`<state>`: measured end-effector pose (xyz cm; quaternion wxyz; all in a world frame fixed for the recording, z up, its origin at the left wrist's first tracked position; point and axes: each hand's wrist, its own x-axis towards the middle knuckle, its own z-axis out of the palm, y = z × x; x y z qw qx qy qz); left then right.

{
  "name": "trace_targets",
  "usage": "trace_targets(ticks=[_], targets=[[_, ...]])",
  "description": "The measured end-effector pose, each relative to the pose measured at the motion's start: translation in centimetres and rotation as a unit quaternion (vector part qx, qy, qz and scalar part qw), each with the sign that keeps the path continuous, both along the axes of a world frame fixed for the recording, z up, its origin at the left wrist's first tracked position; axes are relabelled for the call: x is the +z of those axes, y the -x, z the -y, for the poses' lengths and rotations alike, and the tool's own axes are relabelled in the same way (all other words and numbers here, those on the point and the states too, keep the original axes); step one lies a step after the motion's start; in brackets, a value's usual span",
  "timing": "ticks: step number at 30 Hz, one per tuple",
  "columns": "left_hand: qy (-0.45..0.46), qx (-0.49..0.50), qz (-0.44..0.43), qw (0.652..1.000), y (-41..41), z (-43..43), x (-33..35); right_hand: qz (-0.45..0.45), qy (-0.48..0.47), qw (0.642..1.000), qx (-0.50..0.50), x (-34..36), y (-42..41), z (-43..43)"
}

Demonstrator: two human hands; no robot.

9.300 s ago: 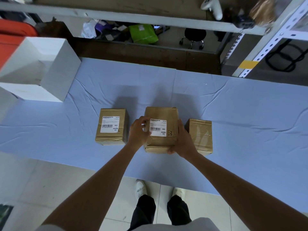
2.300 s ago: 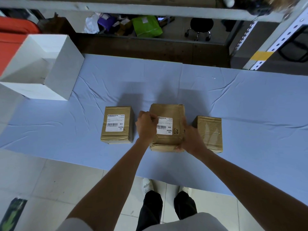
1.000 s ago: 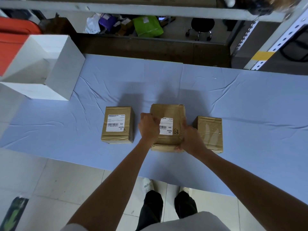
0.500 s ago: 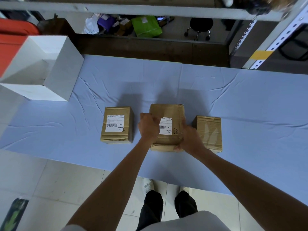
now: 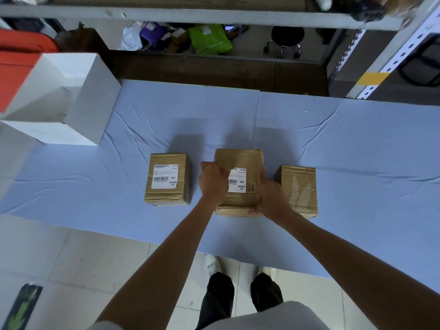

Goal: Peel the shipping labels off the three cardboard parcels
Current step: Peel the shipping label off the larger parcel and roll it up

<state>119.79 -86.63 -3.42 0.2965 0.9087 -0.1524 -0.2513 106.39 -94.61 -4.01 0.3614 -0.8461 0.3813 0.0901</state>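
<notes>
Parcels, three in a row on the blue table cloth (image 5: pixel 333 144), seen from the head camera. Left hand (image 5: pixel 212 184) sits curled in a fist over the left edge of the middle label (image 5: pixel 238 183). Thumb and fingers appear to pinch that edge, though the pinch itself is hidden under the knuckles. Right hand (image 5: pixel 271 198) wraps the near right corner of the middle parcel (image 5: pixel 238 160), clamping it down on the cloth. Left parcel (image 5: pixel 167 195) stands apart, its left label (image 5: pixel 165 178) flat and untouched. Right parcel (image 5: pixel 297 189), just beside the right hand, shows bare tape on top and no label in sight. White box (image 5: pixel 78 98) sits at the far left. So this looks like the second peel of three. To do it well, pull low and slow across the label toward the right, close to the cardboard. That way the paper lifts in one sheet instead of tearing. The right hand must brace the box firmly against that pull.
</notes>
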Motion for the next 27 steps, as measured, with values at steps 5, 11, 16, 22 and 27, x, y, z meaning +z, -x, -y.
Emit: trace_targets(ticks=[5, 11, 16, 22, 27], targets=[[0.008, 0.004, -0.015, 1.0, 0.06, -0.04, -0.06, 0.004, -0.012, 1.0, -0.001, 0.05, 0.12, -0.04], [0.003, 0.005, -0.034, 0.999, -0.47, 0.03, 0.1, 0.002, 0.0, 1.0, 0.005, -0.04, 0.08, 0.0], [0.003, -0.004, -0.034, 0.999, -0.57, 0.03, 0.06, 0.004, 0.011, 1.0, 0.017, -0.1, 0.09, 0.13], [0.009, -0.007, -0.052, 0.999, -0.72, -0.05, -0.14, 0.001, 0.014, 1.0, 0.021, -0.09, 0.06, 0.22], [0.018, -0.009, -0.053, 0.998, -0.69, -0.1, -0.17, 0.003, 0.021, 1.0, 0.018, -0.18, 0.15, 0.23]])
